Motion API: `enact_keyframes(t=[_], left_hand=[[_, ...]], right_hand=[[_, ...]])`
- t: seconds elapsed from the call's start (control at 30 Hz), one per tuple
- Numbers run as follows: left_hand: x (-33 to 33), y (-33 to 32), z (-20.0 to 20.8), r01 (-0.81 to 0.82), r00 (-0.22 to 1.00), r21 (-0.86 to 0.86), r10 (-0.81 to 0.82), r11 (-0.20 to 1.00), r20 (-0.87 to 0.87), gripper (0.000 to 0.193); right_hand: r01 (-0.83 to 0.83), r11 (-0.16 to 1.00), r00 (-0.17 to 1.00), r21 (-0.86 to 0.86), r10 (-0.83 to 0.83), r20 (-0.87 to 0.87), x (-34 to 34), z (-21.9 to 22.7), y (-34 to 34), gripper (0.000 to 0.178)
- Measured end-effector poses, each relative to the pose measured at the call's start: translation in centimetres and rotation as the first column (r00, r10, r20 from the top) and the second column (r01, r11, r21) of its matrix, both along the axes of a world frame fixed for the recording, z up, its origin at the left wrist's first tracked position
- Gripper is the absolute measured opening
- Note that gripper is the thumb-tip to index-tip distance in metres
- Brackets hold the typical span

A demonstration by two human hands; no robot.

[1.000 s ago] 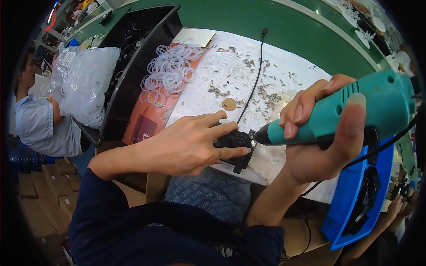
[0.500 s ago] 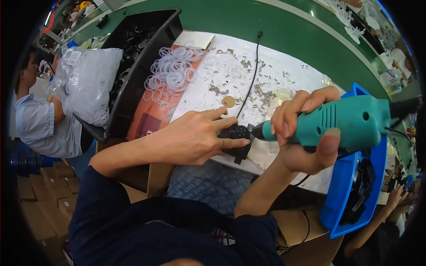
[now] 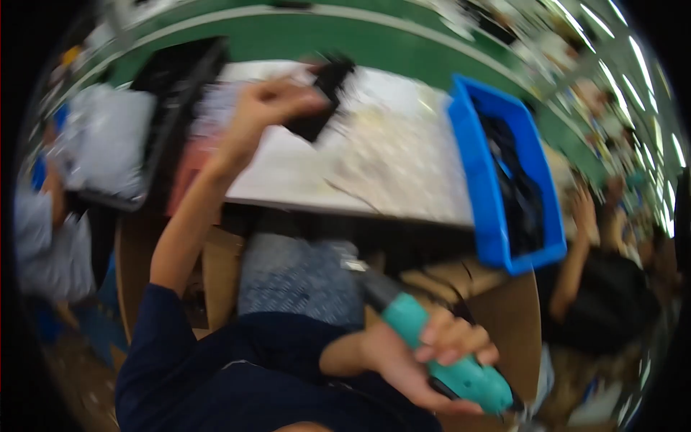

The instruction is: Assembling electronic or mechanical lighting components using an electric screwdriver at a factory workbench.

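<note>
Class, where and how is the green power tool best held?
Probably by the power tool's thick green body, coming from the near side, as the right hand does: that part is rounded, while the narrower dark nose points away.

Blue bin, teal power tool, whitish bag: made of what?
Blue bin: likely moulded plastic, satin; smooth, evenly coloured walls. Teal power tool: probably plastic shell, satin; smooth, rounded surface. Whitish bag: apparently thin plastic film, semi-glossy; pale sheen, blur leaves doubt.
</note>
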State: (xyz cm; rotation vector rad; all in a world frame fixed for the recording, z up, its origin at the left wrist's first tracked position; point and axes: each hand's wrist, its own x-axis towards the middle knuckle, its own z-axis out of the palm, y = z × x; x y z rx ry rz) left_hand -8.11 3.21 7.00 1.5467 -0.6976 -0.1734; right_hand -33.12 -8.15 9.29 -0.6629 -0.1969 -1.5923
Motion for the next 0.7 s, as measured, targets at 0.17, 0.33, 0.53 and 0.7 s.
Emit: enact_keyframes(t=[0.17, 0.33, 0.53, 0.7], left_hand=[[-10.6, -9.9, 1.6, 0.296, 0.629, -0.630, -0.643, 0.718, -0.437, 0.044], [-20.9, -22.0, 0.3, 0.805, 0.592, -0.131, -0.766, 0.579, 0.250, 0.047], [-28.0, -25.7, -0.6, 0.282, 0.072, 0.900, -0.942, 0.334, 0.327, 0.036], [-25.5, -26.0, -1.7, 0.363, 0.067, 0.929, -0.996, 0.074, 0.054, 0.033]], right_hand=[[-0.121, 0.991, 0.980, -0.052, 0.128, 0.150, -4.0, 0.5, 2.3, 0.056], [-0.105, 0.983, 0.986, -0.153, 0.123, 0.115, -7.5, 2.0, 4.6, 0.029], [-0.002, 0.969, 0.904, -0.247, 0.107, 0.414, -9.6, 1.5, 4.7, 0.016], [0.024, 0.964, 0.926, -0.264, 0.078, 0.370, -8.9, 0.7, 4.2, 0.018]])
